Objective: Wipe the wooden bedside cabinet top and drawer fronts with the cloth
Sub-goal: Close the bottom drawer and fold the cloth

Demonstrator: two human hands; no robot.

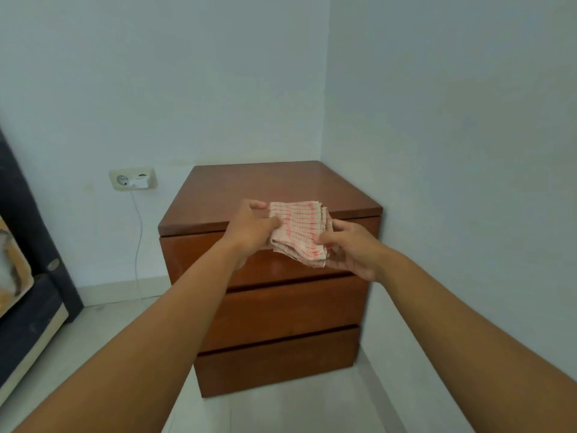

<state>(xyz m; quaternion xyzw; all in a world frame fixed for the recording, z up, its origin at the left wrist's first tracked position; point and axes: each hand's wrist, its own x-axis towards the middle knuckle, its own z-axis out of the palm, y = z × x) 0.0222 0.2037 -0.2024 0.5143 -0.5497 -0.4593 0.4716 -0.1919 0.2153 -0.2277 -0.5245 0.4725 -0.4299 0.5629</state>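
Both hands, left [249,228] and right [349,248], grip the folded cloth [298,231] (between them) before the cabinet [249,189].

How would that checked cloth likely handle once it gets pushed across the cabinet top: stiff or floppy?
Probably floppy: the cloth is bunched in soft folds between the left hand and right hand, its lower edge drooping. It looks light, held by the fingers alone. On the glossy cabinet top it would likely slide easily, though it may bunch up.

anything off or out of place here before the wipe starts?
Nothing stands out. The brown wooden bedside cabinet sits square in the corner, its three drawers shut and top bare. Both hands, left and right, hold the folded red-checked cloth above its front edge.
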